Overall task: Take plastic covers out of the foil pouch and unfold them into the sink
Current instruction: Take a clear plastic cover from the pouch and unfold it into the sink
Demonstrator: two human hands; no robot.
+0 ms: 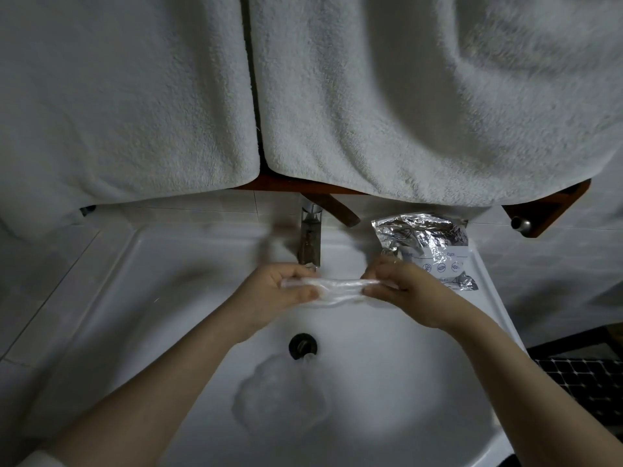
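Over glossy white sink [141, 298], left hand [279, 291] and right hand [401, 288] pinch crinkly clear cover [337, 288] taut.

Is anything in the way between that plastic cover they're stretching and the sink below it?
Nothing solid: the plastic cover, held by both hands, hangs over the open sink. An already unfolded cover lies near the drain.

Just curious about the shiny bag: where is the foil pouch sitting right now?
In the head view the foil pouch lies on the sink's back right corner, right of the tap and just behind the right hand.
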